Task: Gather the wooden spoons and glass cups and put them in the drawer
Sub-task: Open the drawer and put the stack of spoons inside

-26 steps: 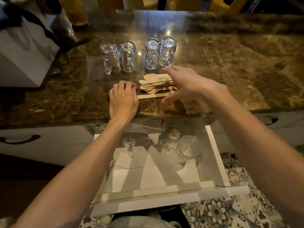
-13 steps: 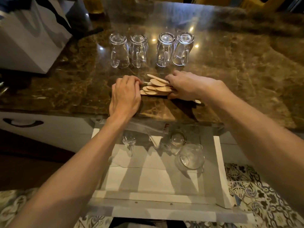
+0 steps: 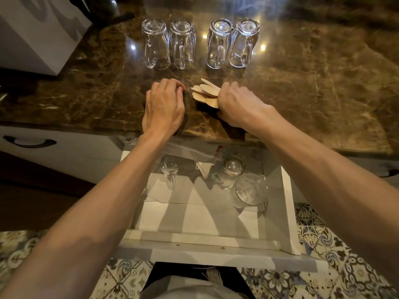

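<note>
Spoons bunched on the tabletop

Marble tabletop (image 3: pixel 313 87) above an open drawer (image 3: pixel 287 212) (glassware inside). Four glass cups (image 3: pixel 199 43) inverted at 12 o'clock. Right hand (image 3: pixel 237 104) — grip clamped on the wooden spoons (image 3: pixel 206 92); left hand (image 3: pixel 164 106) curled, empty.

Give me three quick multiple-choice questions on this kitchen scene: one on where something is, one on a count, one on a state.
1. Where is the fanned bundle of pale wooden spoons?
A. In the drawer
B. On the brown marble counter, in the right hand
C. On the floor

2. How many clear glass handled cups stand on the counter?
A. Two
B. Four
C. Six

3. What state is the white drawer in?
A. Pulled open
B. Shut
C. Taken out

Answers: 1 B, the right hand closes on the spoons above the counter; 2 B, four upside-down cups stand in a row behind the hands; 3 A, its inside shows, with glassware lying in it.
</note>
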Motion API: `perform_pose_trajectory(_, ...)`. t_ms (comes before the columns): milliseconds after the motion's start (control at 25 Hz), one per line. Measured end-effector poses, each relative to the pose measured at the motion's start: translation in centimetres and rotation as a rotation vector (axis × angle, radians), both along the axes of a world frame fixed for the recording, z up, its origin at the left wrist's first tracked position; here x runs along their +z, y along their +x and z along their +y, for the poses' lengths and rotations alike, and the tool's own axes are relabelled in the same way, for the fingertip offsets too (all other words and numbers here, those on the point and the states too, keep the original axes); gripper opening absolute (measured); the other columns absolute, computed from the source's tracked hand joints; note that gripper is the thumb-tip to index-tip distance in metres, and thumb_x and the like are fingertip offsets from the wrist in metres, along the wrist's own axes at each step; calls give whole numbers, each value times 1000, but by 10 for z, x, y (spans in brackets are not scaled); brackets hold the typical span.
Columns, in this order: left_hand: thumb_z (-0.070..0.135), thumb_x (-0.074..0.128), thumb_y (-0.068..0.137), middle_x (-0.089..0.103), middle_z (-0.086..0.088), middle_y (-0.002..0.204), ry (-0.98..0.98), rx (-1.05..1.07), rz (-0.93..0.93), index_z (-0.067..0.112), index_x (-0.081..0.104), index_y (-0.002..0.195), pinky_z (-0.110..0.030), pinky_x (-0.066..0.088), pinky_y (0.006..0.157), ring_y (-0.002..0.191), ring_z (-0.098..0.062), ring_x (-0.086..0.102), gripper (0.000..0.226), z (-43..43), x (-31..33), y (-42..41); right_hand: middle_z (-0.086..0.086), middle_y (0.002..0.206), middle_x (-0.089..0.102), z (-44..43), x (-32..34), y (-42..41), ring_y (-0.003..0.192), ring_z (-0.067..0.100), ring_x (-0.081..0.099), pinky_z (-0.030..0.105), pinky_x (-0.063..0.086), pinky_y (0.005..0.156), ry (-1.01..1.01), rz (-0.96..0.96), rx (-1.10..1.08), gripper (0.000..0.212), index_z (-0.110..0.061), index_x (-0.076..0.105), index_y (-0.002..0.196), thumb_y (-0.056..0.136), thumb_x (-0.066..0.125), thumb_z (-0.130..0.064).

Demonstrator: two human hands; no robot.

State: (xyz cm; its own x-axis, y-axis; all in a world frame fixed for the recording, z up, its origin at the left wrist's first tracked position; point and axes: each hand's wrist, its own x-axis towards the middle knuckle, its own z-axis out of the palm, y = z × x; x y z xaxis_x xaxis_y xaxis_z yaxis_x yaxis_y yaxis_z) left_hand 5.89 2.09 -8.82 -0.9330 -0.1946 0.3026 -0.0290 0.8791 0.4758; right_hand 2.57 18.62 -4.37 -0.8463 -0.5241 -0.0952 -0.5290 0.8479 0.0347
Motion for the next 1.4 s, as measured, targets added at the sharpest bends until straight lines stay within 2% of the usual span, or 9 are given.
perform_pose_trajectory(120,23,35,97,61,-8,108,5,-4,7,13,60,105,-31,31,84,100,-24,49,28,0,0,1,26,106,60,0,9,11,96,40,54,42,37,70,4,43,-4,28,5,41,115,90,51,-5)
perform_pose_trajectory(240,23,35,97,60,-9,109,9,-11,3,13,60,105,-34,31,86,101,-25,49,28,0,1,1,13,98,58,16,27,35,84,30,53,34,39,68,-278,-9,-79,34,-2,40,117,88,54,-12)
perform_pose_trajectory(400,24,35,97,59,-10,112,-23,-12,-17,12,60,106,-35,30,87,104,-27,48,29,0,0,0,-18,82,49,41,41,121,65,0,44,7,37,59,-652,-418,105,31,-38,30,98,80,53,-27)
perform_pose_trajectory(560,25,35,97,58,-10,114,-21,-10,-23,14,61,106,-36,32,91,106,-27,48,30,0,1,1,-5,100,58,38,-23,184,82,8,53,20,42,68,-456,-765,124,27,-29,35,102,88,57,-24)
perform_pose_trajectory(720,25,35,97,58,-9,116,-30,-10,-19,15,62,107,-36,31,93,109,-27,47,30,1,1,3,8,109,61,48,-89,185,91,25,56,34,43,71,-252,-826,-51,32,-14,46,111,90,57,-35)
perform_pose_trajectory(920,25,35,97,58,-9,116,-26,-14,-11,15,61,107,-35,31,92,108,-27,48,30,0,0,3,8,92,57,63,-127,175,73,23,49,34,40,61,1,-813,-41,45,-12,45,99,87,51,-54)
perform_pose_trajectory(1120,25,35,97,58,-8,115,-22,-13,8,16,62,106,-35,31,91,107,-26,48,30,0,-1,3,10,99,57,69,-138,171,82,22,49,32,39,68,183,-938,-46,17,-15,43,98,92,53,-26)
perform_pose_trajectory(1240,25,35,96,59,-8,114,-20,-13,12,16,62,105,-35,31,90,107,-27,49,30,-1,-2,1,8,111,59,75,-141,167,94,26,57,36,48,78,247,-1005,-160,25,-12,49,112,87,48,-12)
perform_pose_trajectory(1400,24,36,96,59,-8,113,-17,-14,33,17,63,104,-34,30,89,106,-26,49,29,-2,-3,1,7,110,59,76,-138,166,97,26,56,39,49,84,199,-1069,-241,18,-20,47,100,83,44,-22)
